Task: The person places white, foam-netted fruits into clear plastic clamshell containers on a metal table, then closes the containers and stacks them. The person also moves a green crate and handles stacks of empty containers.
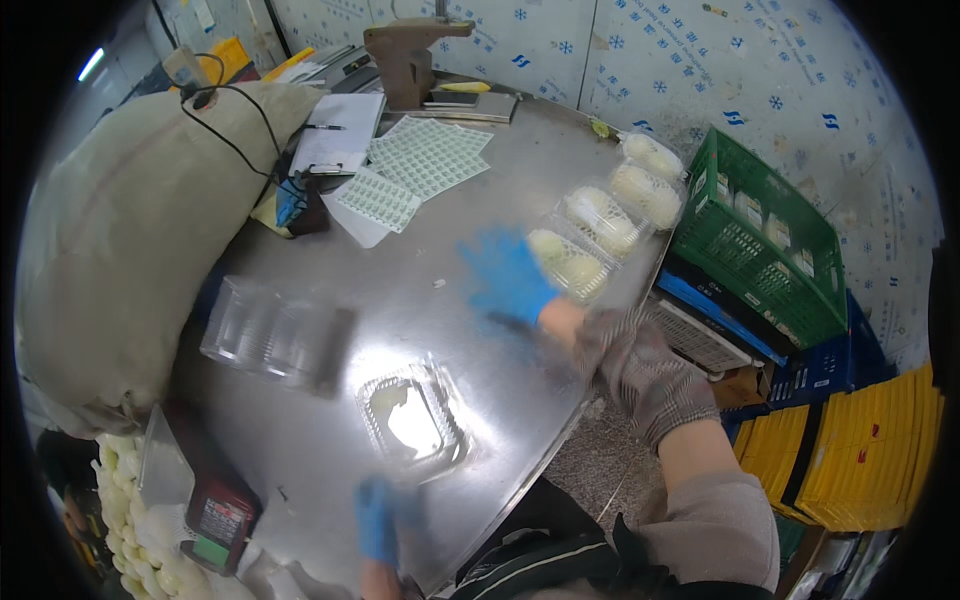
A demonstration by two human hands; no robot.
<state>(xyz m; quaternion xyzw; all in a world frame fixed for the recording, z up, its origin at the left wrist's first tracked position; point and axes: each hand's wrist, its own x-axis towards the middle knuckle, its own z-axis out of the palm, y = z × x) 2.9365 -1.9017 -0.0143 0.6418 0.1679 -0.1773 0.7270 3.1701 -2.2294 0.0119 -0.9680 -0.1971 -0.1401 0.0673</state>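
My right hand [506, 274], in a blue glove and blurred, is over the metal table [300, 465], fingers spread, with nothing visible in it. Just beyond it, clear plastic clamshells [570, 262] of pale round produce in white netting stand in a row by the table's right edge. My left hand [379, 521], also blue-gloved and blurred, is low in the view; whether it holds anything cannot be told. Above it lies an open, clear plastic container [412, 420] with strong glare on it. To its left sits a group of clear plastic containers [274, 334].
A green crate [757, 240] with packages stands right of the table, above stacked yellow crates [862, 457]. A large sack [127, 247] fills the left. Label sheets [427, 154] and a clipboard [337, 135] lie at the back. A red scale [221, 517] and pale produce [124, 517] are lower left.
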